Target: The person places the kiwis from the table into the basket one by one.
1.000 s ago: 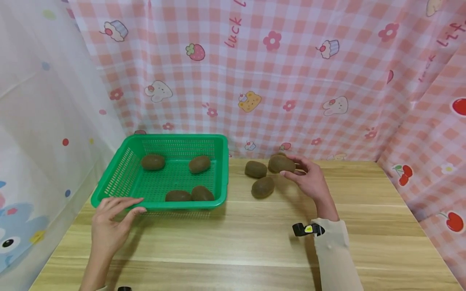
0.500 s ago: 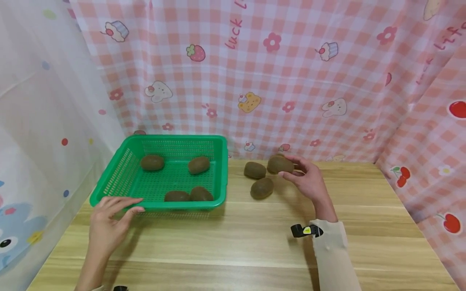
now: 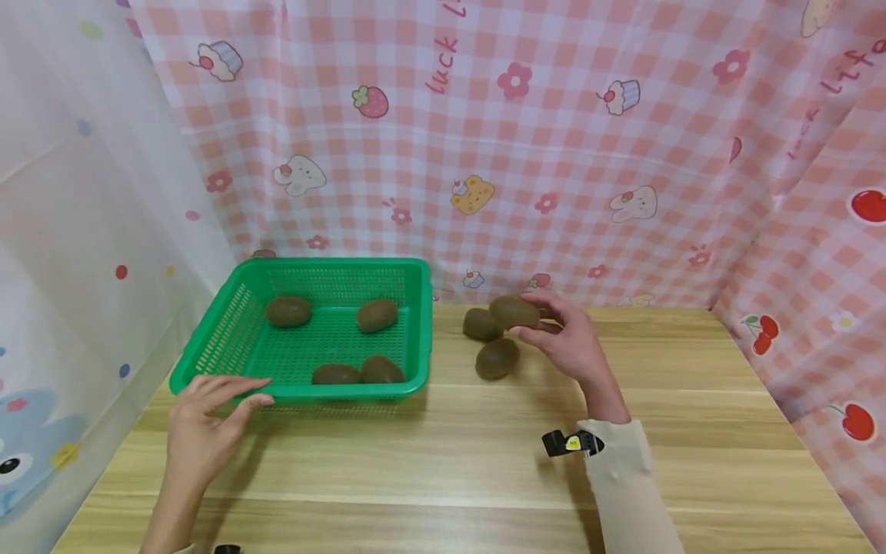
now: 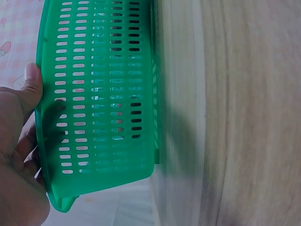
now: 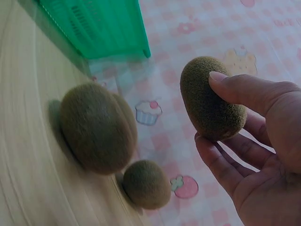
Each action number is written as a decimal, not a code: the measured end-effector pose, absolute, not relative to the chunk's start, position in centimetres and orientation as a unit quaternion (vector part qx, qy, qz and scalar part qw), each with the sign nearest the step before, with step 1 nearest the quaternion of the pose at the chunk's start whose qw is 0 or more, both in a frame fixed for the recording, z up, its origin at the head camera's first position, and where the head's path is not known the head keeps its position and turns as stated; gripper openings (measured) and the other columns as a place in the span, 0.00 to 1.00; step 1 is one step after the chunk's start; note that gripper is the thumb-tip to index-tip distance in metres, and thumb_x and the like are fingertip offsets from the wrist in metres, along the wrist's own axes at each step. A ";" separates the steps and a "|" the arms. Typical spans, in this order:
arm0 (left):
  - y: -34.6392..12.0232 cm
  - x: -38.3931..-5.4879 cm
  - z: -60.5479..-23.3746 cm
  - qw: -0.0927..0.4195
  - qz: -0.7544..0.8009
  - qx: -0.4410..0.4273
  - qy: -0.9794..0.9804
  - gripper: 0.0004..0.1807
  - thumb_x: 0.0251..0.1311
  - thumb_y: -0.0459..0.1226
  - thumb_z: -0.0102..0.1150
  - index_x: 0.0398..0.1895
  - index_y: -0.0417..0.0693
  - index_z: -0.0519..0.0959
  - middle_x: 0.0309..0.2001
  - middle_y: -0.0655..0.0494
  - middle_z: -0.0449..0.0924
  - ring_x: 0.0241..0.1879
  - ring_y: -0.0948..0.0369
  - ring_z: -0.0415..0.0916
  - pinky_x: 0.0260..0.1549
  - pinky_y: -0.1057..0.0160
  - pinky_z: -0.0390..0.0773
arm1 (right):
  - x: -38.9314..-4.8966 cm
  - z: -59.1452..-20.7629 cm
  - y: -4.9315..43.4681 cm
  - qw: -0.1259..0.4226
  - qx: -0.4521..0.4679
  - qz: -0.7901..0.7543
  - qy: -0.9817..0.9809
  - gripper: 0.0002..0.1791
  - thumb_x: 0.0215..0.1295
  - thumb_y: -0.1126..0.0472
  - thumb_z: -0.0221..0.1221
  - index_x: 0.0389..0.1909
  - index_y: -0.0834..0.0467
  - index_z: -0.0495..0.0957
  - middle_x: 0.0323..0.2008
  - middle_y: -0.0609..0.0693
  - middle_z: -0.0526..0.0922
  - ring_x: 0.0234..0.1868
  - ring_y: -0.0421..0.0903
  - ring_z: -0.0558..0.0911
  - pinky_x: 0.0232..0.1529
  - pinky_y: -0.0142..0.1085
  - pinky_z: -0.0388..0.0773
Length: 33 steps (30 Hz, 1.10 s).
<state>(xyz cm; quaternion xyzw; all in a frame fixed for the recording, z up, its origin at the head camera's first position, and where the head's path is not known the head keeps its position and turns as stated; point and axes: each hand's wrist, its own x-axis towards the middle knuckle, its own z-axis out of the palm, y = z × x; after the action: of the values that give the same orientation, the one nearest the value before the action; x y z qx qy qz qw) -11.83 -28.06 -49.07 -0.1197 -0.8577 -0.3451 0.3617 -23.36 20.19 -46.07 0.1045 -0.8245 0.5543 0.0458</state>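
My right hand [image 3: 564, 335] pinches a brown fuzzy kiwi [image 3: 514, 312] between thumb and fingers. In the right wrist view that kiwi [image 5: 207, 96] is up off the table. Beneath it, two kiwis show in the head view, one partly covered [image 3: 479, 325] and one nearer [image 3: 497, 359]. A further kiwi [image 5: 146, 184] appears in the right wrist view and is hidden in the head view. My left hand [image 3: 204, 431] holds the near left rim of a green plastic basket [image 3: 298, 392], its thumb [image 4: 32, 77] at the rim's edge.
Inside the basket lie several kiwis, two at the back [image 3: 288, 311] and two along the near wall [image 3: 382, 370]. The wooden table [image 3: 415, 477] meets a pink checked cloth [image 3: 554, 154] behind and a white cloth [image 3: 83, 231] at the left.
My right hand has carried its kiwi a little to the left, over the kiwi beside it. My left hand stays at the basket rim.
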 end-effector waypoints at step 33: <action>-27.9 -11.8 -49.0 0.366 -0.340 -0.118 -0.858 0.19 0.34 0.23 0.81 0.34 0.45 0.91 0.33 0.43 0.89 0.42 0.78 0.69 0.47 0.78 0.63 | -23.9 -40.8 14.7 -0.011 0.185 0.466 -0.865 0.29 0.61 0.53 0.74 0.63 0.49 0.80 0.58 0.52 0.84 0.55 0.53 0.86 0.58 0.48 0.83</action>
<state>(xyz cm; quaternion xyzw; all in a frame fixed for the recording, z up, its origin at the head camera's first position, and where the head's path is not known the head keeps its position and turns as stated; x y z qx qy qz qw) -11.82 -27.88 -49.03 -0.1180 -0.8581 -0.3400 0.3664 -23.92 14.67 -40.77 0.1853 -0.8649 0.4663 -0.0106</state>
